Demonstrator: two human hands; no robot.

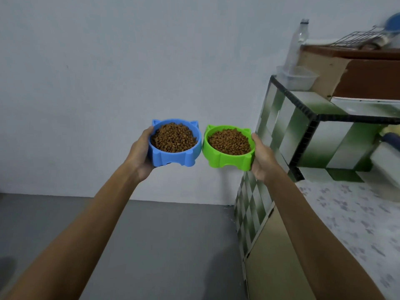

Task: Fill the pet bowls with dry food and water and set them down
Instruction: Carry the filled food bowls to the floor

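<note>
Head view is showing a person holding two cat-eared pet bowls out at arm's length in front of a pale wall, well above the grey floor (pixel 162 245). The left hand (pixel 141 155) is cupping the blue bowl (pixel 174 141) from its outer side and beneath, thumb lying along the rim; its grip is curled round the bowl wall. The right hand (pixel 260 160) is holding the green bowl (pixel 229 147) the same way from the opposite side, thumb on the rim and fingers hidden under the base. The two bowls are sitting level and touching, or very nearly so, at their inner edges. Both are carrying dry food (pixel 173 137) heaped close to the rim; no water is showing in either. To the right, a tiled desk (pixel 313 109) is bearing a clear plastic bottle (pixel 297 42) standing in a clear tub (pixel 299 79). Judging by appearance, the bowls are rigid moulded plastic, light in themselves but weighted by the fill, with smooth walls likely to slip under a loose hold. The kibble is loose and will spill at any tilt, so the bowls are needing to be kept flat during lowering. The soundest hold appears to be the present one: palm under the base, thumb over the rim.
</note>
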